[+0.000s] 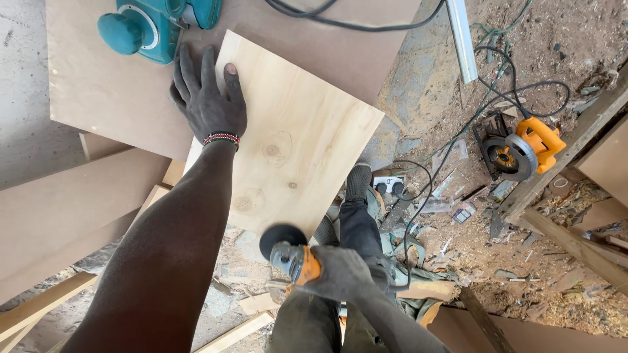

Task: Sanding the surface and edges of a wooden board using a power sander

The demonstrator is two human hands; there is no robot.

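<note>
Closest in, the right hand (340,273) is wrapped tight around an orange angle grinder (294,258), its dark disc hanging just off the near edge of the pale wooden board (294,137), not clearly touching it. Further up, the left hand (208,98) lies flat with fingers spread on the board's far corner, pinning it to the brown sheet on the bench (104,98). Judging by the surface, sanding has barely started: the knots and grain look untouched. Beyond sit a teal power planer (150,23) and, on the sawdust-strewn floor, a circular saw (520,150).
</note>
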